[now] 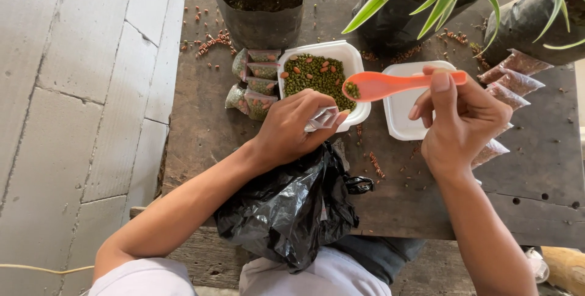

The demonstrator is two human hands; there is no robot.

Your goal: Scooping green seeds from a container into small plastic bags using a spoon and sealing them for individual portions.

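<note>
Over bench (201, 131): right hand (466, 122) fingers clamped on orange spoon (390, 84) w/ seeds; left hand (295, 128) fingers pinching small clear bag (322, 118) by white tub (356, 58).

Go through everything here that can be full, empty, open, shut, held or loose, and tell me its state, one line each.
Left hand: shut on a small clear packet.
Right hand: shut on the orange spoon.
Orange spoon: carrying a few green seeds, over the tub.
White tub: open, nearly full of green and brown seeds.
White lid: empty, lying beside the tub.
Filled packets: stacked left of the tub.
Black bag: crumpled at the table edge.
</note>
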